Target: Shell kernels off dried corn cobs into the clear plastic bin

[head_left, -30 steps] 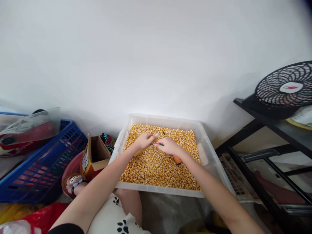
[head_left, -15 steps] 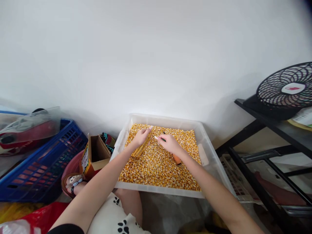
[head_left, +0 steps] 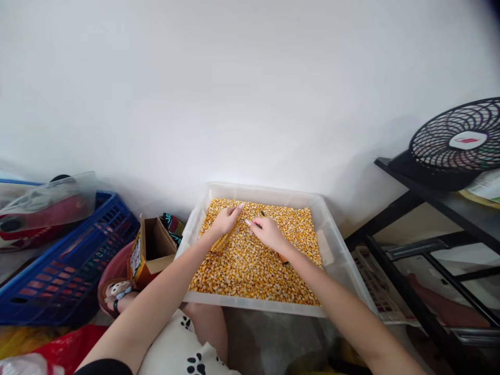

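Head view, our left hand (head_left: 225, 221) curled around a corn cob (head_left: 224, 238), our right hand (head_left: 267, 233) gripping an orange-handled tool (head_left: 282, 257), loose kernels (head_left: 253, 271) filling the clear tub (head_left: 336, 260)

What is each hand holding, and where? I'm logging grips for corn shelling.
Left hand grips a corn cob near its upper end. Right hand holds an orange-handled tool around its middle.

Wall: plain white wall (head_left: 250, 88) filled the upper view.
Right: black metal shelf (head_left: 437, 195) carried a black fan (head_left: 457, 143).
Left: blue crate (head_left: 66, 265) stood beside a cardboard box (head_left: 154, 250).
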Available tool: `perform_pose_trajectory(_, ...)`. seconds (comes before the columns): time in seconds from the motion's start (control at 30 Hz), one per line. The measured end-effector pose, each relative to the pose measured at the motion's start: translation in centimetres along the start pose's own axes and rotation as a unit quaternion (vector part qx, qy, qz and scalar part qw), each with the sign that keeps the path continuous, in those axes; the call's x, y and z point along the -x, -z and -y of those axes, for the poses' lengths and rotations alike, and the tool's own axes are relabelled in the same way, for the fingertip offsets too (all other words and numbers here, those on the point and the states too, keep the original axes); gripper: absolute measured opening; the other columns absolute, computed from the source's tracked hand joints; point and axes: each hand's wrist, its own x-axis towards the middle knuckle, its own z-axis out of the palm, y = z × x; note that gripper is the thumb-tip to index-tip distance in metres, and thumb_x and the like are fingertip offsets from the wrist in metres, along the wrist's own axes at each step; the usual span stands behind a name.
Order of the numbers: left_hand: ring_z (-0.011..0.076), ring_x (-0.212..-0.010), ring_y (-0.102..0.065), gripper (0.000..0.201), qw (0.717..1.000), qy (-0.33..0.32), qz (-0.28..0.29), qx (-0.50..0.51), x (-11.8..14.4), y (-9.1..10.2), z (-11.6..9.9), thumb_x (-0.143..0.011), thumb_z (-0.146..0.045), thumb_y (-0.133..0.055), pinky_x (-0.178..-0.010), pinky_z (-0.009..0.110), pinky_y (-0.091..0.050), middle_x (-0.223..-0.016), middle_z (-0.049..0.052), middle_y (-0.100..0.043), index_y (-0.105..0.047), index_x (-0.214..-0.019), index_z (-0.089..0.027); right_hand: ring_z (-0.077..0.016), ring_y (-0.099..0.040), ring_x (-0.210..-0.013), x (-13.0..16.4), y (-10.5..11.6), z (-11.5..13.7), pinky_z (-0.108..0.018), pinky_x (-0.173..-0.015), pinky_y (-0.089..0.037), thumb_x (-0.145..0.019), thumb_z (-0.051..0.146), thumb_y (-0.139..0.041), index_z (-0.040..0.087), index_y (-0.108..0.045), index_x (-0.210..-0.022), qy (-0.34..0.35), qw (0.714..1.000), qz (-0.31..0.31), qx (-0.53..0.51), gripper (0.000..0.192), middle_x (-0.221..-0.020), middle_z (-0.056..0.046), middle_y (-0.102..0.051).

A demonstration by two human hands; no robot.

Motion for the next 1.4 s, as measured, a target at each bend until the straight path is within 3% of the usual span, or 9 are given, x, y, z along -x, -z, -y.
perform_pose_trajectory(0.13, 0.0122, -0.055, -0.039, 0.05, 0.999, -0.023, 0.001, -0.032, 0.2, -0.1, -0.1, -0.085, -0.057, -0.031, -0.054, 0.024, -0.027, -0.051, -0.003, -0.034, -0.037, -0.055, -0.018, -0.0106, -0.04, -0.049, 0.3, -1.1, -0.2, -0.024, -0.05, -0.025, -0.087, 0.041, -0.041, 0.017, -0.05, -0.056, -0.044, 0.999, -0.011, -0.013, 0.04, -0.048, 0.003, -0.043)
perform_pose_trajectory(0.37, 0.0139, -0.058, -0.045, 0.05, 0.998, -0.032, 0.014, -0.049, 0.4, -0.3, -0.2, -0.085, -0.056, -0.031, -0.059, 0.024, -0.031, -0.053, -0.002, -0.046, -0.045, -0.056, -0.017, -0.0127, -0.042, -0.051, 1.1, -0.7, 0.0, -0.027, -0.054, -0.024, -0.089, 0.031, -0.04, 0.018, -0.055, -0.061, 0.056, 0.986, -0.024, 0.158, 0.034, -0.056, -0.003, -0.055)
perform_pose_trajectory(0.6, 0.0155, -0.06, -0.049, 0.051, 0.995, -0.041, 0.039, -0.078, 0.8, -0.8, -0.3, -0.086, -0.056, -0.031, -0.057, 0.024, -0.03, -0.054, 0.0, -0.051, -0.051, -0.059, -0.017, -0.01, -0.036, -0.045, 0.2, -1.5, -0.3, -0.023, -0.047, -0.023, -0.085, 0.037, -0.044, 0.017, -0.051, -0.054, -0.086, 0.995, 0.018, -0.038, 0.038, -0.043, 0.005, -0.038)
perform_pose_trajectory(0.83, 0.0137, -0.056, -0.046, 0.052, 0.995, -0.044, 0.036, -0.077, 0.5, -0.2, -0.2, -0.086, -0.057, -0.03, -0.056, 0.024, -0.029, -0.054, -0.002, -0.049, -0.051, -0.06, -0.016, -0.0094, -0.035, -0.049, -0.9, 0.1, -0.6, -0.023, -0.051, -0.023, -0.086, 0.035, -0.044, 0.017, -0.046, -0.053, 0.04, 0.997, 0.065, 0.024, 0.038, -0.047, 0.005, -0.039)
perform_pose_trajectory(1.03, 0.0124, -0.056, -0.042, 0.052, 0.998, -0.049, 0.031, -0.022, 0.3, -0.4, -0.1, -0.085, -0.059, -0.03, -0.057, 0.024, -0.03, -0.053, -0.003, -0.041, -0.043, -0.057, -0.017, -0.0109, -0.04, -0.051, -0.3, 0.5, 0.4, -0.024, -0.054, -0.023, -0.088, 0.03, -0.044, 0.018, -0.05, -0.058, 0.062, 0.991, 0.031, 0.113, 0.033, -0.052, 0.001, -0.049)
perform_pose_trajectory(1.13, 0.0122, -0.055, -0.04, 0.054, 1.0, -0.012, 0.008, 0.016, 0.0, -0.6, 0.3, -0.083, -0.063, -0.031, -0.055, 0.024, -0.03, -0.05, -0.003, -0.037, -0.04, -0.054, -0.018, -0.0116, -0.041, -0.051, 0.1, 0.3, 0.9, -0.025, -0.054, -0.023, -0.088, 0.029, -0.044, 0.019, -0.051, -0.059, 0.066, 0.988, 0.006, 0.138, 0.031, -0.054, -0.001, -0.053)
perform_pose_trajectory(1.27, 0.0146, -0.053, -0.046, 0.058, 0.989, 0.102, -0.044, 0.096, -0.3, -0.2, 0.9, -0.08, -0.068, -0.031, -0.052, 0.026, -0.034, -0.049, 0.0, -0.045, -0.047, -0.058, -0.017, -0.0109, -0.039, -0.048, 0.3, 0.7, 1.2, -0.025, -0.052, -0.024, -0.09, 0.035, -0.04, 0.019, -0.046, -0.056, 0.043, 0.994, -0.01, 0.105, 0.038, -0.049, 0.001, -0.047)
perform_pose_trajectory(1.4, 0.0171, -0.053, -0.052, 0.06, 0.977, 0.125, -0.017, 0.173, -0.3, 0.0, 0.8, -0.08, -0.068, -0.03, -0.053, 0.028, -0.039, -0.05, 0.004, -0.054, -0.055, -0.065, -0.015, -0.0103, -0.037, -0.046, 0.2, 1.1, 1.4, -0.024, -0.051, -0.024, -0.089, 0.038, -0.04, 0.019, -0.042, -0.054, 0.03, 0.995, -0.032, 0.086, 0.04, -0.047, 0.002, -0.041)
